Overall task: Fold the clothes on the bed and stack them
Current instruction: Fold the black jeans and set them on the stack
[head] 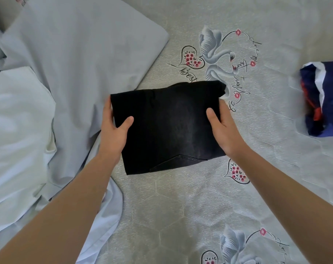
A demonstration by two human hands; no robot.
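head view: the left hand pinches the left edge of the folded black garment, thumb laid on top and fingers tucked under the fabric, out of sight. the right hand does the same on the right edge, thumb on top, the rest curled beneath. gripping both short sides at once looks meant to keep the layers from sliding apart while the bundle is carried or set down flat (a one-handed hold would probably let it sag open).

the garment is a compact dark rectangle, seemingly denim, with a stitched pocket corner showing near its lower edge. it sits over the middle of the bed, whose sheet is printed with swans and hearts; whether it rests on the sheet or hangs just above it i cannot tell.

to the left lies a heap of pale blue clothes with a white piece over part of it, both loose and unfolded, so most of the folding seems yet to be done. well apart on the right edge of the bed sits a navy bundle with white and red showing, possibly the start of the stack.
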